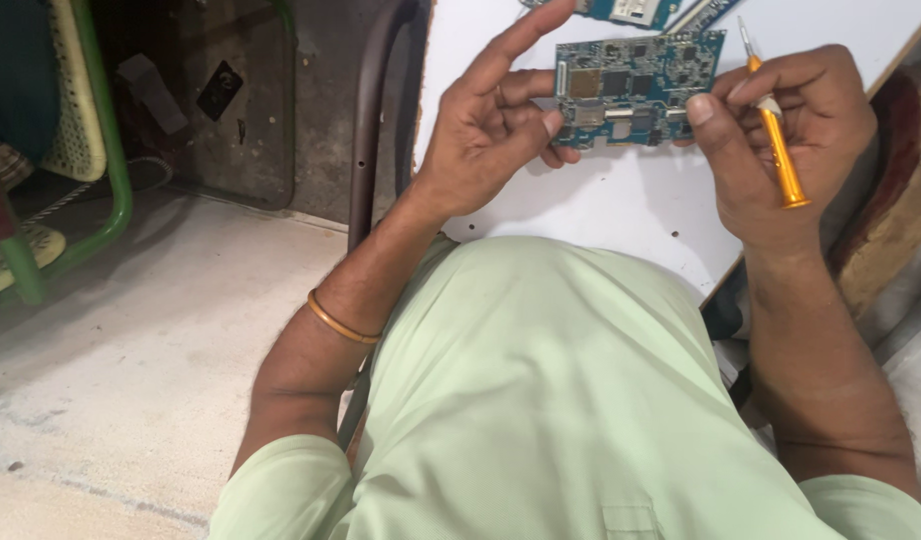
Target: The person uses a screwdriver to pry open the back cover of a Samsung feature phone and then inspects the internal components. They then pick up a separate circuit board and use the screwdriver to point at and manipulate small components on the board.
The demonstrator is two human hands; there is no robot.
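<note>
In the head view, a blue circuit board (pixel 639 88) is held just above a white tabletop (pixel 621 210), between the two hands. The left hand (pixel 491 125) is largely open: its index finger is stretched straight out and upward, while the thumb and the curled lower fingers are closed lightly on the board's left edge. The right hand (pixel 791 140) is folded more tightly. Its thumb is pressed against the board's right edge, and an orange-handled screwdriver (pixel 776 130) is gripped among the curled fingers, its thin metal tip pointing up and away from the body and its butt end sticking out below the knuckles. The tip appears to hang clear of the board, though the angle makes this hard to judge. A thin orange bangle (pixel 341 322) is worn on the left wrist, and a pale green shirt (pixel 541 400) fills the lower middle of the view. A second blue board (pixel 631 10) is partly seen at the top edge of the table. To the left, a green-framed chair (pixel 91 150) stands on a concrete floor (pixel 131 350).
</note>
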